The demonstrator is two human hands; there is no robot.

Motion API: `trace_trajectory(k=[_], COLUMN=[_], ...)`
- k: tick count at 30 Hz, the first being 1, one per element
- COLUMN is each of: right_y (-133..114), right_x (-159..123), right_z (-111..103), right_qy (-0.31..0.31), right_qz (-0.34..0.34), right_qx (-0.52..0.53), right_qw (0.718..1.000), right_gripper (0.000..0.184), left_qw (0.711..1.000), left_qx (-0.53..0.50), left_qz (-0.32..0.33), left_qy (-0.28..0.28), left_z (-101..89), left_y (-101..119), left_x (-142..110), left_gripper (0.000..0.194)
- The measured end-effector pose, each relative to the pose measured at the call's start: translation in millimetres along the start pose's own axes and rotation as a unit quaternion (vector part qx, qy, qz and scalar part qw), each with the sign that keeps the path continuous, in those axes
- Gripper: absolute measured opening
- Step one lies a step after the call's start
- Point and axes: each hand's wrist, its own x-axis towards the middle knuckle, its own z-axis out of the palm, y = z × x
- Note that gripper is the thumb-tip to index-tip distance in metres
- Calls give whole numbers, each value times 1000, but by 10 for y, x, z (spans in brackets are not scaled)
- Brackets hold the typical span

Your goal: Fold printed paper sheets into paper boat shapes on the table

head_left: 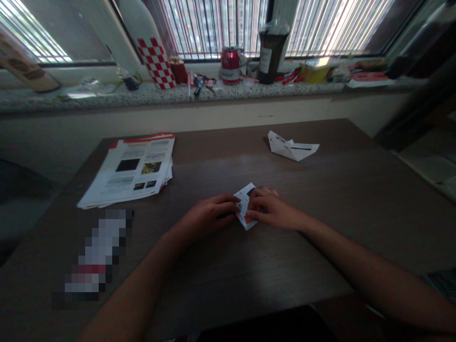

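A small folded sheet of printed paper [244, 203] lies on the table in front of me, turned with one corner toward the far side. My left hand [210, 214] has its fingertips and thumb at the left edge of this paper, holding it. From the right, my right hand [272, 208] grips the same paper with bent fingers and thumb, covering its right part. Farther back to the right sits a folded paper boat [292, 146], with neither hand touching it.
At the left stands a stack of printed sheets [142, 156]. Nearer lies a pixelated, phone-like object [98, 254]. The brown table [213, 156] meets a wall under the windowsill [142, 99], which carries a red can [230, 64], a dark lidded cup [270, 54] and a checkered bottle [156, 61].
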Motion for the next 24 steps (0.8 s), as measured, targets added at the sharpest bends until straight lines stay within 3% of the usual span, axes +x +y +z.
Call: trace_trajectory(k=[9, 15, 19, 24], right_y=[-56, -61, -28, 28], right_x=[13, 31, 21, -27], right_z=[123, 204, 197, 32], right_qy=[49, 73, 67, 42], right_qz=[39, 51, 22, -42], right_qx=[-37, -55, -61, 3], right_qw=[997, 995, 996, 998], right_gripper=[8, 15, 18, 12], left_qw=[1000, 1000, 1000, 1000], left_qx=[-7, 14, 22, 15], left_qz=[2, 1, -1, -3], left_qy=[7, 13, 13, 23], left_z=[4, 22, 21, 15], left_y=[-1, -2, -5, 7], left_x=[6, -2, -5, -9], left_gripper=[19, 18, 21, 31])
